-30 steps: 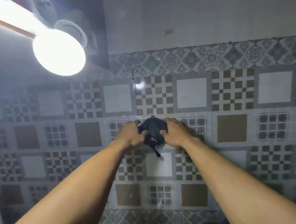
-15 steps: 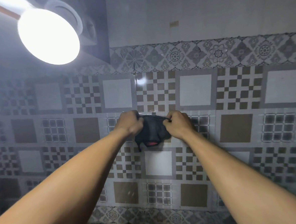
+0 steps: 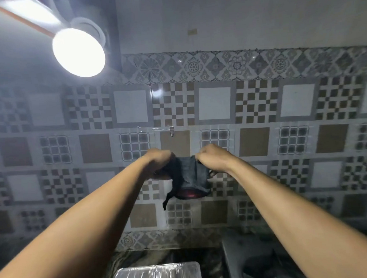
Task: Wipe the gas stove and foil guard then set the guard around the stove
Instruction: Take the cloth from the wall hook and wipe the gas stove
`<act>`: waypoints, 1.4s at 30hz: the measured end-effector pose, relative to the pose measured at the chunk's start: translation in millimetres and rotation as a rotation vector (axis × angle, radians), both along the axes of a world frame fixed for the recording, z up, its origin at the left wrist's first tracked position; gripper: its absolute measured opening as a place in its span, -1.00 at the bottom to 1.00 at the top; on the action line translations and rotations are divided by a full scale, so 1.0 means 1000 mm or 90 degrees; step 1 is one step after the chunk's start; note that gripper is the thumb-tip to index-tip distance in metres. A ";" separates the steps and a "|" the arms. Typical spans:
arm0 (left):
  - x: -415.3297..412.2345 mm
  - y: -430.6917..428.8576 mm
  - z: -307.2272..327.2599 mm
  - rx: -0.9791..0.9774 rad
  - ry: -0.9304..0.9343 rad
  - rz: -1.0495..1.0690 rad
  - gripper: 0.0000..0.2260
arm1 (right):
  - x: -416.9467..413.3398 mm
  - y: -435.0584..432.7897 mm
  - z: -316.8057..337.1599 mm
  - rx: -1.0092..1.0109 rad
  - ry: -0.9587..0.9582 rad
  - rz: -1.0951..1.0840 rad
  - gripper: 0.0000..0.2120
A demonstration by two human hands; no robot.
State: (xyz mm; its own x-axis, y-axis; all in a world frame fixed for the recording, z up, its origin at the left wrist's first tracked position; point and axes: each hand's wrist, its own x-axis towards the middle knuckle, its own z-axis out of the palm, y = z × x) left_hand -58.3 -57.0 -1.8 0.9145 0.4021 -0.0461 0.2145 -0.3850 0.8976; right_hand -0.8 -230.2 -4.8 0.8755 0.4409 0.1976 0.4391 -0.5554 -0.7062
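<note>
We hold a dark cloth [image 3: 189, 177] stretched between both hands in front of the tiled wall [image 3: 262, 104], just below a small wall hook [image 3: 172, 131]. Our left hand [image 3: 158, 162] is closed on the cloth's left edge and our right hand [image 3: 215, 158] is closed on its right edge, fingers curled tight, with the cloth sagging between them and a red patch showing at its lower fold. Both arms reach far out and upward, nearly straight, wrists level with each other. The foil guard [image 3: 156, 277] lies low at the near edge of the view on the dark counter [image 3: 207, 255]; only part of it shows. The gas stove is not clearly in view, so we cannot tell whether it has been wiped. We judge the wiping is either about to begin or just finished, and the guard does not yet stand around any stove.
</note>
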 end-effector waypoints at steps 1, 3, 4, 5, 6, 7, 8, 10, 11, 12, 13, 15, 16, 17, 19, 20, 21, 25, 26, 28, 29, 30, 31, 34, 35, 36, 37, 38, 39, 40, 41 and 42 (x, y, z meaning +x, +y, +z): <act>-0.003 -0.007 -0.002 -0.016 0.005 -0.009 -0.88 | -0.007 -0.006 -0.003 0.008 0.024 0.015 -0.89; -0.009 -0.024 -0.004 -0.028 0.013 -0.019 -0.89 | -0.017 -0.018 -0.009 0.000 0.064 0.048 -0.87; -0.011 -0.031 -0.004 -0.025 0.013 -0.017 -0.89 | -0.020 -0.024 -0.013 -0.012 0.076 0.058 -0.81; -0.011 -0.037 -0.005 -0.016 0.011 -0.011 -0.88 | -0.023 -0.031 -0.017 -0.024 0.080 0.060 -0.77; -0.013 -0.044 -0.005 -0.006 0.010 -0.005 -0.88 | -0.024 -0.040 -0.021 -0.033 0.076 0.058 -0.79; -0.014 -0.049 -0.006 0.002 0.011 -0.002 -0.89 | -0.023 -0.049 -0.024 -0.044 0.067 0.046 -0.87; -0.016 -0.055 -0.007 0.009 0.018 -0.004 -0.88 | -0.022 -0.058 -0.027 -0.049 0.053 0.025 -0.91; -0.018 -0.065 -0.010 0.023 0.037 -0.014 -0.87 | -0.015 -0.079 -0.031 -0.050 0.040 -0.024 -0.80; -0.020 -0.070 -0.011 0.032 0.048 -0.019 -0.88 | -0.013 -0.086 -0.032 -0.043 0.045 -0.047 -0.78; -0.022 -0.075 -0.012 0.039 0.061 -0.027 -0.90 | -0.011 -0.090 -0.032 -0.038 0.052 -0.070 -0.80; -0.023 -0.083 -0.013 0.041 0.079 -0.034 -0.91 | -0.011 -0.095 -0.032 -0.037 0.063 -0.088 -0.85; -0.025 -0.103 -0.014 0.017 0.119 -0.044 -0.93 | -0.010 -0.106 -0.032 -0.022 0.084 -0.103 -0.93; -0.025 -0.113 -0.015 -0.009 0.130 -0.047 -0.92 | -0.010 -0.111 -0.032 -0.008 0.101 -0.098 -0.90; -0.024 -0.123 -0.015 -0.043 0.132 -0.052 -0.89 | -0.011 -0.117 -0.031 0.016 0.130 -0.081 -0.86; -0.021 -0.142 -0.015 -0.139 0.127 -0.077 -0.77 | -0.008 -0.131 -0.030 0.075 0.208 -0.034 -0.73; -0.019 -0.151 -0.015 -0.191 0.127 -0.093 -0.69 | -0.005 -0.138 -0.030 0.086 0.225 -0.014 -0.66; -0.017 -0.159 -0.016 -0.234 0.133 -0.104 -0.62 | -0.002 -0.145 -0.031 0.078 0.210 -0.003 -0.60; -0.012 -0.189 -0.037 -0.260 0.173 -0.144 -0.45 | 0.012 -0.173 -0.047 -0.045 0.068 0.027 -0.71; -0.013 -0.198 -0.046 -0.245 0.173 -0.133 -0.46 | 0.014 -0.179 -0.053 -0.050 0.073 0.042 -0.78; -0.018 -0.218 -0.066 -0.211 0.142 -0.069 -0.48 | 0.018 -0.186 -0.067 -0.069 0.076 0.073 -0.80; -0.019 -0.229 -0.080 -0.202 0.104 -0.027 -0.51 | 0.021 -0.186 -0.074 -0.082 0.074 0.092 -0.77; -0.018 -0.238 -0.096 -0.196 0.058 0.017 -0.56 | 0.023 -0.186 -0.083 -0.098 0.073 0.111 -0.73; -0.018 -0.246 -0.113 -0.191 0.009 0.068 -0.61 | 0.025 -0.185 -0.091 -0.113 0.076 0.129 -0.69; -0.024 -0.259 -0.159 -0.094 -0.077 0.220 -0.66 | 0.035 -0.184 -0.111 -0.159 0.071 0.150 -0.56; -0.029 -0.260 -0.172 0.010 -0.070 0.229 -0.67 | 0.041 -0.184 -0.117 -0.164 0.058 0.155 -0.56; -0.035 -0.261 -0.185 0.128 -0.052 0.205 -0.69 | 0.046 -0.184 -0.122 -0.163 0.036 0.161 -0.57; -0.040 -0.264 -0.196 0.236 -0.037 0.160 -0.70 | 0.050 -0.182 -0.127 -0.155 0.009 0.163 -0.60; -0.044 -0.267 -0.206 0.322 -0.029 0.104 -0.68 | 0.054 -0.179 -0.132 -0.137 -0.019 0.166 -0.66; -0.046 -0.270 -0.215 0.384 -0.018 0.043 -0.62 | 0.058 -0.176 -0.137 -0.111 -0.040 0.169 -0.72; -0.046 -0.271 -0.226 0.435 0.003 -0.012 -0.53 | 0.062 -0.172 -0.141 -0.083 -0.052 0.178 -0.76; -0.045 -0.270 -0.236 0.474 0.036 -0.055 -0.43 | 0.064 -0.170 -0.146 -0.064 -0.057 0.190 -0.77; -0.045 -0.270 -0.244 0.496 0.080 -0.086 -0.35 | 0.065 -0.169 -0.151 -0.065 -0.058 0.209 -0.75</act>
